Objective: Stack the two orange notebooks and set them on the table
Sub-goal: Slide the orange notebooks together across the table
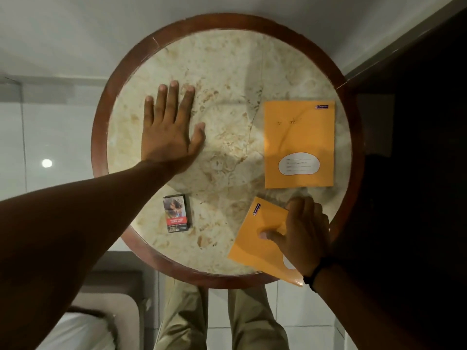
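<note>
One orange notebook lies flat on the right side of the round marble table, its white label oval toward me. A second orange notebook sits tilted at the near right edge, its lower corner past the wooden rim. My right hand grips this notebook, thumb on its cover and fingers along its right edge. My left hand rests flat on the table's left half with its fingers spread, holding nothing.
A small cigarette pack lies on the near part of the table, left of the tilted notebook. The table's wooden rim rings the marble. Below are my trouser legs; a bed corner is at the lower left, a dark wall at the right.
</note>
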